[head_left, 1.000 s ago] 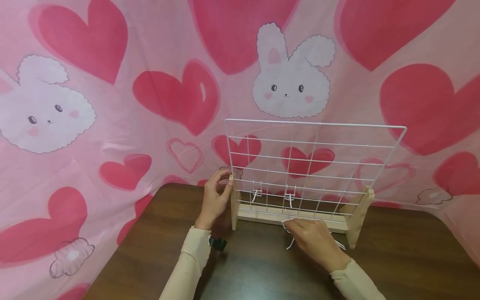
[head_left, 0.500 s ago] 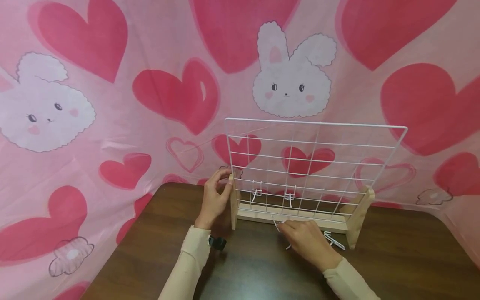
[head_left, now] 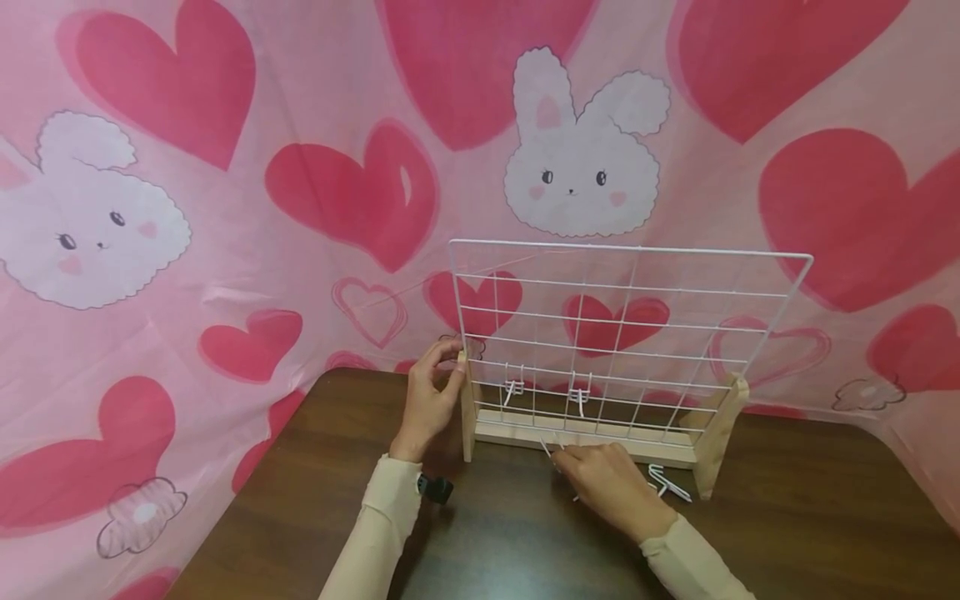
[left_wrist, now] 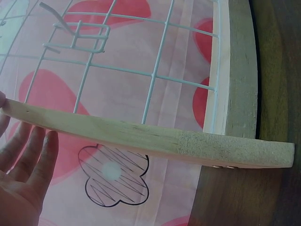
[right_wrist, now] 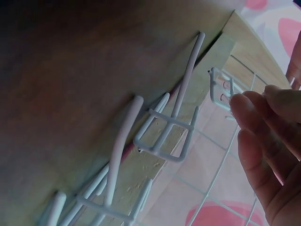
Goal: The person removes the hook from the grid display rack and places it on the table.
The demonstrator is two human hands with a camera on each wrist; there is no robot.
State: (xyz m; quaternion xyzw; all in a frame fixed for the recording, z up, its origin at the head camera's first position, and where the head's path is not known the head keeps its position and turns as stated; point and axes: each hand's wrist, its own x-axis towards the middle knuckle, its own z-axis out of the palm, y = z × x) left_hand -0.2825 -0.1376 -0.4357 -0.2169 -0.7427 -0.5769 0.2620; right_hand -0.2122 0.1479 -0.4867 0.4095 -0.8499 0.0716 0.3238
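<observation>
Over the brown tabletop (head_left: 480, 546), at five o'clock in the head view, the right hand (head_left: 609, 485) pinches a white wire hook (right_wrist: 213, 87) just in front of the wooden stand (head_left: 517, 435). Loose hooks (right_wrist: 174, 115) lie close by on the tabletop, one at that hand's three o'clock. At seven o'clock, the left hand (head_left: 427, 402) grips the stand's left upright (left_wrist: 131, 131) between thumb and fingers. The stand holds a white grid panel (head_left: 621, 318), which carries two hung hooks (head_left: 580, 393) low down, at eleven and ten o'clock from the right hand. Pink heart-print cloth (head_left: 315, 83) hangs behind.
</observation>
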